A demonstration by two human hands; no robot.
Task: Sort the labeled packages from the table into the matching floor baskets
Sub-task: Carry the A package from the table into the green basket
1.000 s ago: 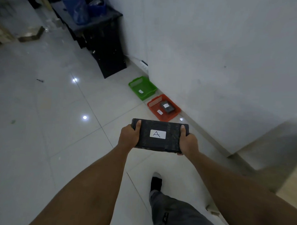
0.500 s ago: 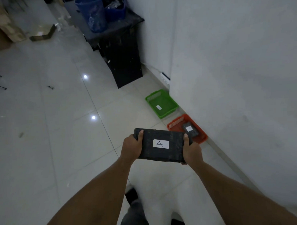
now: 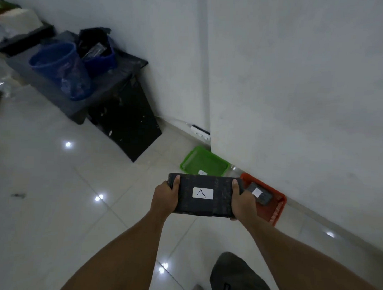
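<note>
A flat black package (image 3: 222, 197) with a white label marked "A" is held level in front of me. My left hand (image 3: 165, 196) grips its left end and my right hand (image 3: 241, 204) grips its right end, thumbs on top. Just beyond it on the floor, against the white wall, lies a green basket (image 3: 207, 161) with a small white tag inside. To its right stands a red basket (image 3: 270, 209) holding a dark package (image 3: 260, 194) with a white label. The held package covers part of both baskets.
A black table (image 3: 114, 92) at the back left carries a blue bucket (image 3: 60, 68) and a blue bin with a black bag (image 3: 96, 52). A white power strip (image 3: 200, 132) lies at the wall base. My trouser leg (image 3: 238, 276) shows at the bottom.
I have walked closer to the baskets; they now sit right behind the package. The table with buckets looks larger and nearer. Both hands keep the same grip.
</note>
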